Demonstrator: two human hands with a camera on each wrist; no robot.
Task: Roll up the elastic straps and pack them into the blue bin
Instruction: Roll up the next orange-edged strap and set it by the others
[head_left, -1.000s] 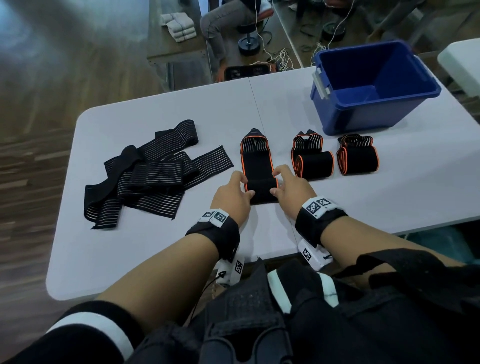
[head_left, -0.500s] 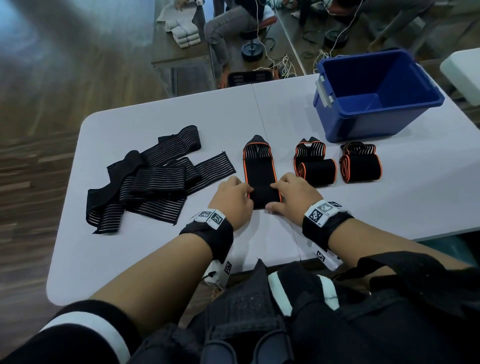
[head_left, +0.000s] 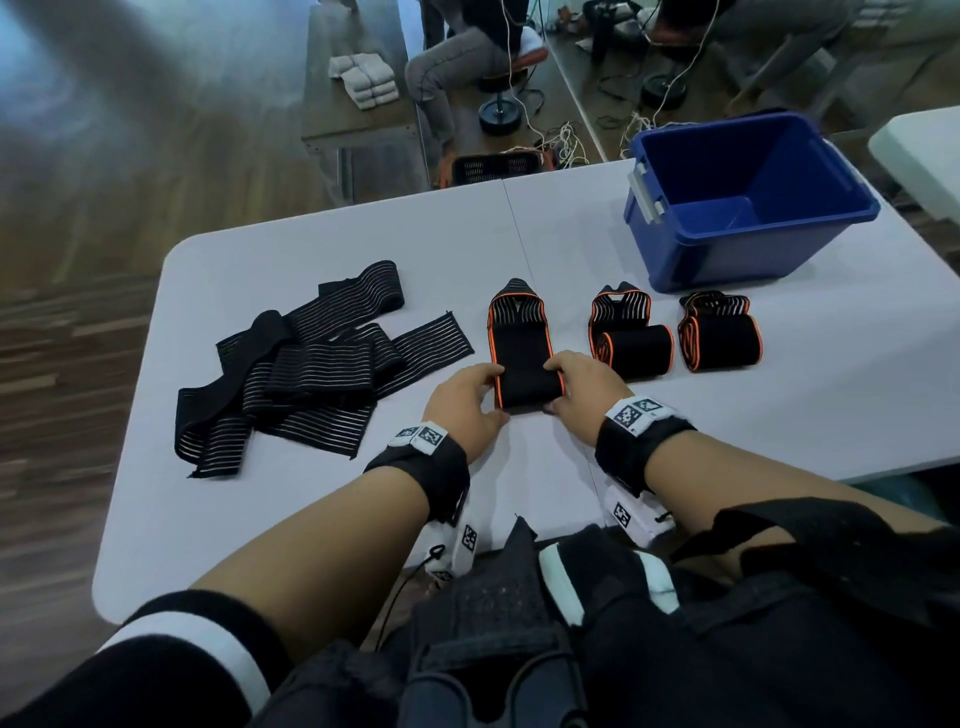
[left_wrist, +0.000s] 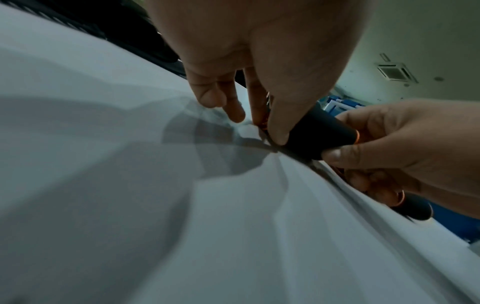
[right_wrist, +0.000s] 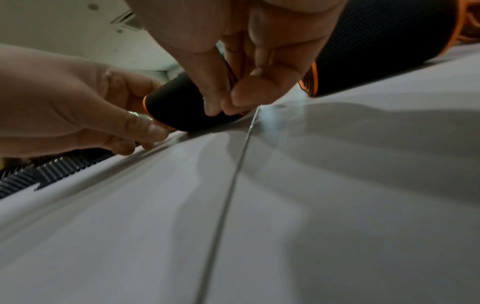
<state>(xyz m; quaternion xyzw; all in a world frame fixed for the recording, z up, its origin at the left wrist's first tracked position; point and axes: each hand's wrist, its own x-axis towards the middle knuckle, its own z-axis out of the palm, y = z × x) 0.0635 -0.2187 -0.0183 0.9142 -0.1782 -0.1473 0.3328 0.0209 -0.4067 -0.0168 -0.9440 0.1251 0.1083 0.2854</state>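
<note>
Nearest the person, both hands work one strap (head_left: 524, 364) on the white table (head_left: 260, 519). Left hand (head_left: 465, 402) pinches the roll's left end, thumb low on the near side, fingers curled over the top. Right hand (head_left: 584, 397) grips the right end the same way, thumb under, fingers over. Roll sits at the strap's near end; the unrolled length runs away from the person, flat on the table.

Left of the hands lies a loose pile (head_left: 306, 364) of flat straps, overlapping, none rolled. Right of the hands, two finished rolls: roll A (head_left: 636, 351) just beside the right hand, roll B (head_left: 722, 343) next along, apart from each other. Nothing sits between the hands and the bin (head_left: 748, 202), which stands at the far right of the table behind the rolls, open-topped, with no straps in it.

Against the earlier frames the roll has travelled further up the strap, so less flat length shows; the pile, rolls A and B and the bin lie as before.

Strap is black stretch fabric with orange edging, pale ribbed stripes at its far tip. Pile straps are black with thin pale stripes. Rolls are stubby cylinders, orange spirals at the ends. Bin is smooth blue plastic, rectangular, with a pale latch. Table is smooth, with a centre seam.
</note>
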